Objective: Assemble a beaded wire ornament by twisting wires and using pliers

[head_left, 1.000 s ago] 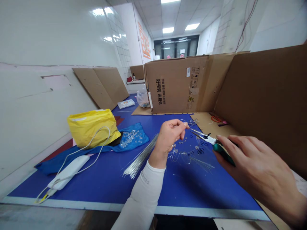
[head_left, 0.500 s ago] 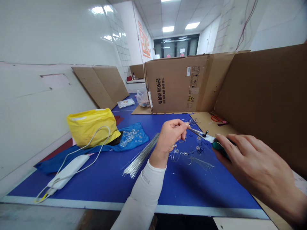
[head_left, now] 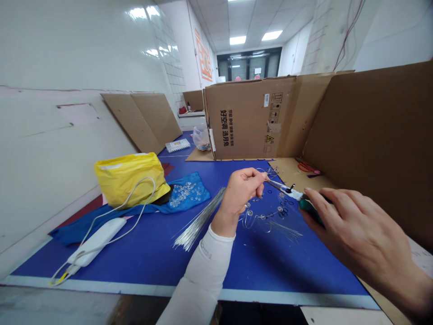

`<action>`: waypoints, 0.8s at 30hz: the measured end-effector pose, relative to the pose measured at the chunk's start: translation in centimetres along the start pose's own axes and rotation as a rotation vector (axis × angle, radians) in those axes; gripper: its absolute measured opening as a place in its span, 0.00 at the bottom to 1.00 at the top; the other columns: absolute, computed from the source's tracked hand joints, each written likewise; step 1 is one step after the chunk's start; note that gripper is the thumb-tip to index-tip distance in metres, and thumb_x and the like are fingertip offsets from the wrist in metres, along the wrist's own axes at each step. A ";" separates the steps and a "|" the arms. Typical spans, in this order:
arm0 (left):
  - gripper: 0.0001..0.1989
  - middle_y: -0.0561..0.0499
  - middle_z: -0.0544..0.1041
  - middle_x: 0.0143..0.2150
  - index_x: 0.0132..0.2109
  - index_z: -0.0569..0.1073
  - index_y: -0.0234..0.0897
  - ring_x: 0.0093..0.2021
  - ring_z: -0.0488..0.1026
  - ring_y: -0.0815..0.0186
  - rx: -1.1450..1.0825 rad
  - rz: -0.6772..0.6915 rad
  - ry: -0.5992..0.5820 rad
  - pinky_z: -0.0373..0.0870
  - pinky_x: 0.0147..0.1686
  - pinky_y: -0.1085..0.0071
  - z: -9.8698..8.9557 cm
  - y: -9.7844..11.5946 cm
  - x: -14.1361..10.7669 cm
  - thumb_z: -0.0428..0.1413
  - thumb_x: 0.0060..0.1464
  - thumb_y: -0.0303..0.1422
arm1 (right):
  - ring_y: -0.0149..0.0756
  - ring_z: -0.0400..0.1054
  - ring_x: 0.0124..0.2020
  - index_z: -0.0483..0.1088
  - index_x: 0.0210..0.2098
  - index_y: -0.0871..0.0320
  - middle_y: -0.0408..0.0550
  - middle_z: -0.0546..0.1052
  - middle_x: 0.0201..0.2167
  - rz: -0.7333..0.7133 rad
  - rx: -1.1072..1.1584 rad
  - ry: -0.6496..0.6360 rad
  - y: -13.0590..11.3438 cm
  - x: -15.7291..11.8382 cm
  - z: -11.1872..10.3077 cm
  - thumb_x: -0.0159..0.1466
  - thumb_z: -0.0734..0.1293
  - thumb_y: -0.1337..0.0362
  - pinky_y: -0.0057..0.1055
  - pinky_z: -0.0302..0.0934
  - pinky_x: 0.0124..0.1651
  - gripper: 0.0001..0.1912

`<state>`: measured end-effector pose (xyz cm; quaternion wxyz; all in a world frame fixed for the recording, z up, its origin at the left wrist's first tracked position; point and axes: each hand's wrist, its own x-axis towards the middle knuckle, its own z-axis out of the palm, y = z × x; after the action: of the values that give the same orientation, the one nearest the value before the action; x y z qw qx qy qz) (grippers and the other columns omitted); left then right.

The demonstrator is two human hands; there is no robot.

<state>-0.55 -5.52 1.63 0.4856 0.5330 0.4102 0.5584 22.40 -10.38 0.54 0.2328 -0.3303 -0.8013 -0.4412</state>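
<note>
– On the blue bench (head_left: pixel 291 271), what's in your grip?

– My left grip (head_left: pixel 241 192) pinches narrow on one beaded wire (head_left: pixel 260 217); my right grip (head_left: pixel 358 230) closes around one green-handled pliers (head_left: pixel 309 206). Two wire bundles (head_left: pixel 199 219) lie apart.

White walls (head_left: pixel 77 49) lit by ceiling panels (head_left: pixel 272 35); an orange banner (head_left: pixel 203 61) is hung at left, cardboard sheets (head_left: pixel 142 119) are propped against the wall, and dark windows (head_left: pixel 248 63) are set at the far end.
</note>
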 end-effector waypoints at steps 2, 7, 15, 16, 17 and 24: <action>0.12 0.57 0.69 0.16 0.28 0.73 0.34 0.14 0.52 0.79 -0.005 -0.007 -0.008 0.46 0.17 0.76 0.0 0.0 0.0 0.60 0.59 0.34 | 0.50 0.71 0.35 0.77 0.50 0.69 0.63 0.79 0.39 -0.011 -0.007 -0.004 0.0 0.0 0.0 0.70 0.68 0.62 0.43 0.61 0.37 0.16; 0.12 0.57 0.69 0.16 0.28 0.73 0.34 0.14 0.52 0.79 -0.002 -0.004 -0.002 0.46 0.17 0.77 0.1 0.2 -0.1 0.60 0.59 0.34 | 0.50 0.71 0.36 0.75 0.52 0.71 0.64 0.79 0.40 -0.032 -0.009 -0.020 0.1 -0.1 0.1 0.71 0.67 0.62 0.43 0.60 0.36 0.17; 0.12 0.57 0.69 0.16 0.28 0.74 0.34 0.14 0.52 0.80 -0.008 -0.003 -0.011 0.45 0.17 0.76 0.0 0.1 -0.1 0.60 0.60 0.34 | 0.49 0.72 0.35 0.75 0.50 0.69 0.63 0.79 0.40 -0.028 -0.013 -0.004 0.0 -0.1 0.2 0.72 0.67 0.62 0.43 0.60 0.35 0.15; 0.13 0.57 0.69 0.16 0.28 0.74 0.34 0.14 0.52 0.80 -0.007 -0.002 -0.012 0.45 0.17 0.76 0.0 0.1 -0.1 0.60 0.60 0.34 | 0.50 0.72 0.35 0.75 0.50 0.69 0.63 0.79 0.40 -0.032 -0.013 -0.012 0.0 -0.2 0.2 0.72 0.66 0.61 0.43 0.61 0.35 0.16; 0.13 0.57 0.69 0.16 0.28 0.74 0.34 0.14 0.52 0.80 -0.007 0.000 -0.012 0.45 0.17 0.76 0.0 0.1 0.0 0.60 0.60 0.34 | 0.50 0.72 0.35 0.75 0.50 0.69 0.63 0.79 0.40 -0.030 -0.013 -0.016 0.0 -0.2 0.3 0.73 0.65 0.61 0.43 0.61 0.35 0.16; 0.10 0.59 0.66 0.16 0.29 0.76 0.34 0.17 0.56 0.78 -0.016 0.022 0.011 0.49 0.19 0.77 0.2 -0.2 0.1 0.60 0.57 0.35 | 0.51 0.72 0.35 0.74 0.50 0.68 0.62 0.79 0.38 0.019 0.049 -0.028 0.2 -0.2 0.4 0.73 0.63 0.59 0.45 0.65 0.37 0.17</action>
<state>-0.27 -5.39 1.43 0.4815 0.5305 0.4025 0.5698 22.60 -10.05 0.33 0.2339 -0.3382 -0.8118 -0.4147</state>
